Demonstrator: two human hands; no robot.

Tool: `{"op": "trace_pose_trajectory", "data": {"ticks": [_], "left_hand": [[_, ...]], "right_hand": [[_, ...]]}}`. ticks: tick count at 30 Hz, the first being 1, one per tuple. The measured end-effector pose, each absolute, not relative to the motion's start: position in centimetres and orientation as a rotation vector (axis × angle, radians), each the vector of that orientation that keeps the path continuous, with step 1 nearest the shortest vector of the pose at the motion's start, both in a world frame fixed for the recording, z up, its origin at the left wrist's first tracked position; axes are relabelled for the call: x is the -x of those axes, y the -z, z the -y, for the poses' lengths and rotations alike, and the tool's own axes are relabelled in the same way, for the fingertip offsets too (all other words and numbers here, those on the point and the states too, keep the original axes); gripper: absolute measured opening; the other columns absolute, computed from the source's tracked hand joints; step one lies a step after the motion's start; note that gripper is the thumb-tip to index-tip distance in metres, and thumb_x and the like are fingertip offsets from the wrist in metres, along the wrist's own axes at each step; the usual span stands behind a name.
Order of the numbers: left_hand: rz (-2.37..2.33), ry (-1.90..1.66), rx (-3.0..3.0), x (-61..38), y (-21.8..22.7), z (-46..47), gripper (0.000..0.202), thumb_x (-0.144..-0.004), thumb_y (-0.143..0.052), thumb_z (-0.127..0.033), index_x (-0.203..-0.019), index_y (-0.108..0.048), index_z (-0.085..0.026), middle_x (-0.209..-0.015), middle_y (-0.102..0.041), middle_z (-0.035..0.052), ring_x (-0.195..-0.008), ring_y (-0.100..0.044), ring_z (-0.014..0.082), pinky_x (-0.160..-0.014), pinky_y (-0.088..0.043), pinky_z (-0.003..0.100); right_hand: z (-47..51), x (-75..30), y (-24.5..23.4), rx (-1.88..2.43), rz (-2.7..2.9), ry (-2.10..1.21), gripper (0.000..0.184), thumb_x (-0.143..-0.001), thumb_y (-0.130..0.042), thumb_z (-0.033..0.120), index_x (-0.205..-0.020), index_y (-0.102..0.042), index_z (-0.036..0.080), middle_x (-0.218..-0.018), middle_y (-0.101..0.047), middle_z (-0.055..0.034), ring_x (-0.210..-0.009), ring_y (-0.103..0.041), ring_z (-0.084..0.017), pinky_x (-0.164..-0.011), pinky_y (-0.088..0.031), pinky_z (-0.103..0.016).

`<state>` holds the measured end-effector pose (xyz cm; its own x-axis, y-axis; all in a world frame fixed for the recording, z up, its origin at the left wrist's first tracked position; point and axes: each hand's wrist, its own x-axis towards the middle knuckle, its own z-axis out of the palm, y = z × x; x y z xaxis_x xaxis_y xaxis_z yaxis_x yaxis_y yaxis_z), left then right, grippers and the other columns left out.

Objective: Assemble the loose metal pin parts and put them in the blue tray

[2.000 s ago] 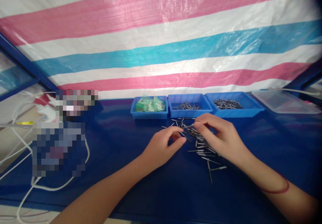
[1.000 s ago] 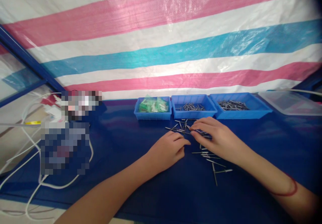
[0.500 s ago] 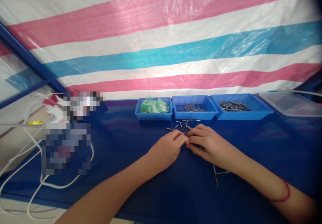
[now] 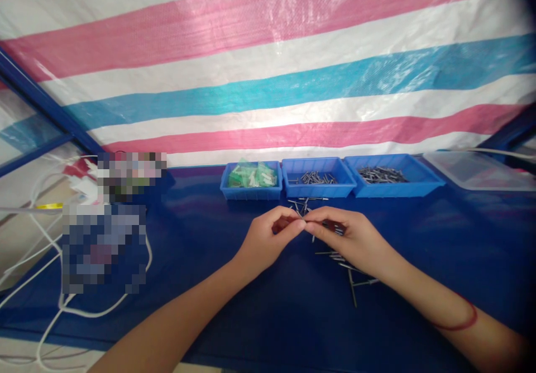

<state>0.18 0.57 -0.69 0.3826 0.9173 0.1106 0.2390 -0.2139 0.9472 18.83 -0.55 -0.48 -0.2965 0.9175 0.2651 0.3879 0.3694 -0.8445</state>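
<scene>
My left hand [image 4: 268, 239] and my right hand [image 4: 354, 239] meet fingertip to fingertip above the blue table. Each is closed in a pinch, and a sliver of a thin metal rod [image 4: 300, 215] shows where the tips come together; most of it is covered by fingers. Just beyond the fingertips lie several loose metal rods [image 4: 307, 200]. More metal rods [image 4: 335, 254] are spread below my right hand, partly covered by it. A few show behind its fingers, and I cannot tell whether they are held or lying on the table.
Along the back stand three blue bins: one with green-and-white packets [image 4: 251, 196], a middle bin [image 4: 322, 193] and a right bin [image 4: 396, 193], both with metal rods. A clear plastic lid [image 4: 473, 172] lies at far right. White cables [image 4: 104, 310] and blurred items occupy the left.
Both hands have lifted slightly and turned, so the thumbs now show pressed toward each other. More rods under my right hand are uncovered. The view has shifted a little.
</scene>
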Motion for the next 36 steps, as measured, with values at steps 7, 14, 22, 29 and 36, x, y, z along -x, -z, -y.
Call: {"op": "trace_pose_trajectory", "data": {"ticks": [7,14,22,29,36], "left_hand": [[-0.986,-0.94,-1.63,-0.3,0.4,-0.6,0.019,-0.083,-0.061,-0.034,-0.087,-0.062,-0.016,-0.081,-0.063,0.0013,-0.074,-0.058,0.0127,-0.068,-0.044,0.022],[-1.013,-0.957,-1.646,-0.2,0.0,-0.5,0.017,-0.082,-0.062,-0.032,-0.087,-0.062,-0.015,-0.08,-0.064,0.0023,-0.073,-0.058,0.0129,-0.066,-0.045,0.022],[-1.034,-0.998,-1.731,-0.1,-0.3,-0.5,0.015,-0.084,-0.059,-0.028,-0.089,-0.064,-0.015,-0.083,-0.065,0.0035,-0.073,-0.06,0.0131,-0.069,-0.047,0.023],[-1.057,-0.912,-1.861,0.0,-0.3,-0.8,0.017,-0.087,-0.056,-0.031,-0.09,-0.063,-0.015,-0.085,-0.066,0.0036,-0.074,-0.059,0.0134,-0.068,-0.046,0.022],[-1.106,-0.783,-2.437,0.3,0.2,-0.9,0.022,-0.093,-0.048,-0.03,-0.103,-0.064,-0.019,-0.102,-0.066,0.0045,-0.096,-0.056,0.0187,-0.088,-0.042,0.032]], "right_hand": [[0.8,-18.6,0.8,1.111,1.833,-0.831,0.021,-0.083,-0.06,0.04,-0.087,-0.071,0.022,-0.086,-0.072,-0.0035,-0.072,-0.063,-0.017,-0.063,-0.049,-0.029],[0.4,-18.6,1.2,1.082,1.841,-0.978,0.025,-0.087,-0.055,0.039,-0.096,-0.07,0.022,-0.084,-0.07,-0.0037,-0.081,-0.063,-0.02,-0.07,-0.052,-0.032],[0.7,-18.6,0.9,1.142,1.76,-0.888,0.017,-0.085,-0.056,0.035,-0.087,-0.063,0.02,-0.081,-0.066,-0.0037,-0.071,-0.06,-0.017,-0.062,-0.049,-0.028],[1.3,-18.9,-0.3,1.109,1.816,-0.687,0.011,-0.087,-0.054,0.029,-0.083,-0.059,0.021,-0.074,-0.06,-0.0021,-0.065,-0.055,-0.014,-0.056,-0.043,-0.026],[-0.4,-21.9,-0.9,1.238,1.765,-0.272,0.017,-0.088,-0.053,0.033,-0.08,-0.062,0.021,-0.077,-0.065,-0.0033,-0.07,-0.058,-0.018,-0.065,-0.043,-0.031]]}}
